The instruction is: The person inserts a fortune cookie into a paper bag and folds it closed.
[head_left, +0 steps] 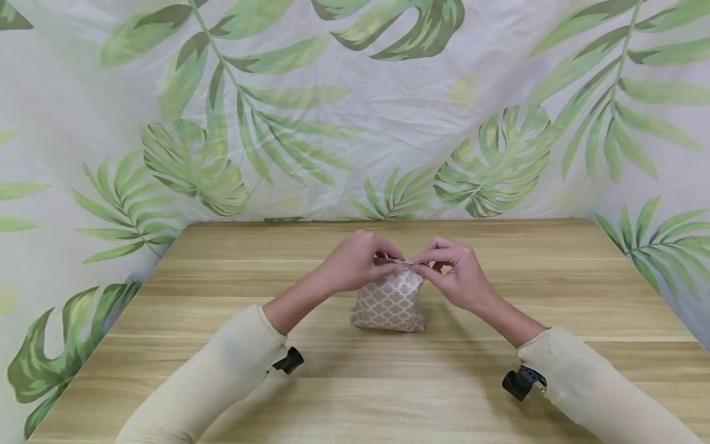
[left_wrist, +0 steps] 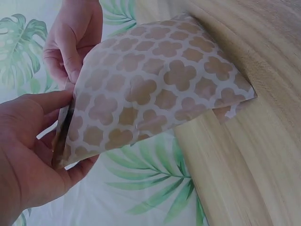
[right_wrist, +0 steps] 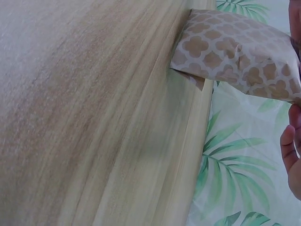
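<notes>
A small brown paper bag (head_left: 387, 305) with a white quatrefoil pattern stands upright on the wooden table, bulging in its lower part. My left hand (head_left: 362, 262) pinches its top edge from the left, thumb on the near side. From the other side my right hand (head_left: 456, 274) pinches the same edge near the right corner. In the left wrist view the bag (left_wrist: 141, 89) shows its broad patterned face, with a dark line along its mouth by the left thumb. The right wrist view shows the bag (right_wrist: 235, 52) and only part of the right hand (right_wrist: 294, 150). What the bag contains is hidden.
The wooden table (head_left: 222, 345) extends around the bag on every side. Behind it hangs a white cloth (head_left: 388, 123) printed with green leaves. Small black cameras (head_left: 289, 361) sit under both sleeved wrists.
</notes>
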The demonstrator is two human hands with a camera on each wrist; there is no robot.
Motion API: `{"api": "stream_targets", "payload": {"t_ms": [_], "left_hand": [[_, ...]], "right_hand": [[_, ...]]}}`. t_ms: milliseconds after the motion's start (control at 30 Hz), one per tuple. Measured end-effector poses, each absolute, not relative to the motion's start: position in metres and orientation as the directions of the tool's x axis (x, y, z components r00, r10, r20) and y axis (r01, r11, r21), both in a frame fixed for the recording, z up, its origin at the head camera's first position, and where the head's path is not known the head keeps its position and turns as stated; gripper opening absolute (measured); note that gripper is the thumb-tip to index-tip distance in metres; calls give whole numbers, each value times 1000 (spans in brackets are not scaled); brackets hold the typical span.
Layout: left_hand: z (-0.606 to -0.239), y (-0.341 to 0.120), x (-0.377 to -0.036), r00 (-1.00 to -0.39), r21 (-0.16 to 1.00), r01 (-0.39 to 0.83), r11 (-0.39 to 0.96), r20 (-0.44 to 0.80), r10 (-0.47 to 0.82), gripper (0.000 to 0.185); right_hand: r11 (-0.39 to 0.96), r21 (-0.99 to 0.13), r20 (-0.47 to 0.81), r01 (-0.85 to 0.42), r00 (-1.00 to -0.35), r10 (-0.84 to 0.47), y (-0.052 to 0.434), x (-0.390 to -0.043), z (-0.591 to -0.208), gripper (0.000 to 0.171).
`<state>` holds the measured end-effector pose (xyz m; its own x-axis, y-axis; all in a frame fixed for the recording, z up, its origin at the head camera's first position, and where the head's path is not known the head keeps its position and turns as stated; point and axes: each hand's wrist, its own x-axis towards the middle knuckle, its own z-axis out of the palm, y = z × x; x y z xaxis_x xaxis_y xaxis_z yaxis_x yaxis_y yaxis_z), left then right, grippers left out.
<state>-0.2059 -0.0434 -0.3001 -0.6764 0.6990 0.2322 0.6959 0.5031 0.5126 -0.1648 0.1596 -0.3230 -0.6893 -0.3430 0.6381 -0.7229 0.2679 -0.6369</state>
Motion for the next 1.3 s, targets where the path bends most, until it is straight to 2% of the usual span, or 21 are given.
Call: {"api": "stream_targets", "payload": {"t_ms": [267,533,800,1000,1300], "left_hand": [[-301,-39,-204,-659,443,736,511,300,690,5],[-305,-37,-201,-642,374,766,523,392,659,6],[-309,-39,-202,-621,360,783,507,438,649,4],[-310,-50,-202,-619,365,785,501,423,662,7],[-314,-69,-207,-585,411,807,424,466,663,6]], "right_hand": [[288,-622,643,-728,-685,-343,160,-165,-323,11],[334,-623,621,-708,-707,-340,159,-165,-321,10],[316,-616,650,-721,-693,-312,159,-164,-320,13],[331,-585,679,-741,-670,-300,159,-166,-321,15],[340,-575,681,-744,-666,-306,168,-183,-340,11]]}}
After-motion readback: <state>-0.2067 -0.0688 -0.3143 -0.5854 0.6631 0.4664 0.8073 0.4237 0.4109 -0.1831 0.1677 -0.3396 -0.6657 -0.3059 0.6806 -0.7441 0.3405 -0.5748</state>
